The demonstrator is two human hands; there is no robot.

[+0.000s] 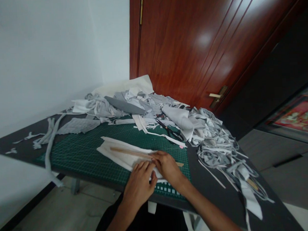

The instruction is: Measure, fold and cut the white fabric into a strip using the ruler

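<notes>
On the green cutting mat (pixel 79 148) lies a piece of white cloth (pixel 117 157), long and narrow, with its edges partly folded. A thin flat wooden strip (pixel 128 151) rests lengthwise on it and comes out past my right hand (pixel 168 167). That hand bends over the strip, its fingers pressed down against it and the cloth. My left hand (pixel 139 181) is close beside, its curled fingers on the near edge of the cloth. The fingertips of both hands almost meet, and what lies right under them is hidden.
Black-handled scissors (pixel 169 130) lie at the mat's far side. Grey and white fabric scraps (pixel 143 104) are heaped along the back, with another tangled pile (pixel 212 137) at the right. A grey fabric strip (pixel 52 146) hangs over the table's front edge. A wooden door (pixel 181 43) stands behind.
</notes>
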